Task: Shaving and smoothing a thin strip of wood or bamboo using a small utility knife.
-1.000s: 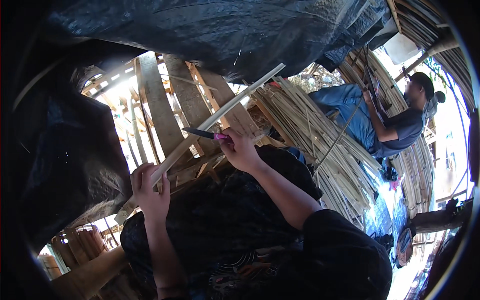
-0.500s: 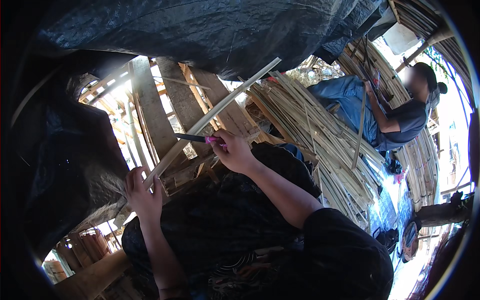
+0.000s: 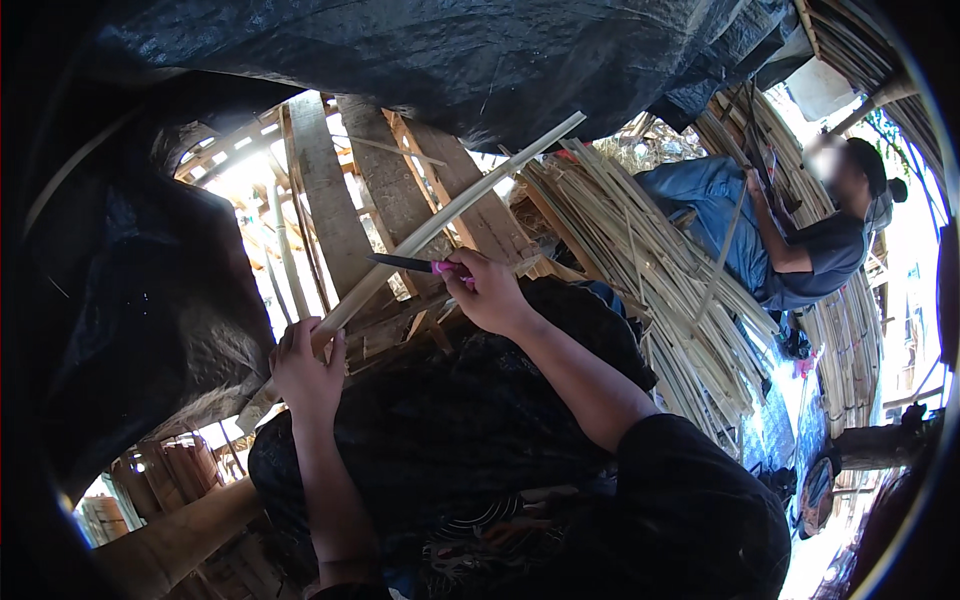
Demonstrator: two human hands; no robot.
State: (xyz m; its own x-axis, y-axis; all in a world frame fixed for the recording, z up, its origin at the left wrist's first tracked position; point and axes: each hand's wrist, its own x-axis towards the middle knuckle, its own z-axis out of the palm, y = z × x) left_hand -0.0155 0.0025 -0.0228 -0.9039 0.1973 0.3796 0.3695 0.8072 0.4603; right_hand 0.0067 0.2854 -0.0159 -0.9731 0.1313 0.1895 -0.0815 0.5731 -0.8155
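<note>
Shows a pale strip [image 3: 470, 198] slanting lengthwise from near left to far right. Holds its near part in the loosely curled left grip [image 3: 308, 372]; holds a knife [image 3: 408, 263] in the tightly closed right grip [image 3: 488, 294], pointing left across the strip.

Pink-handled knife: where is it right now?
In the head view, the pink-handled knife is just left of centre, held in the right hand and pointing left across the pale strip that the left hand holds.

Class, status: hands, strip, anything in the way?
Left hand gripping bamboo strip. Right hand holding pink-handled knife across strip; contact unclear. Strip pile right, not between hands.
</note>
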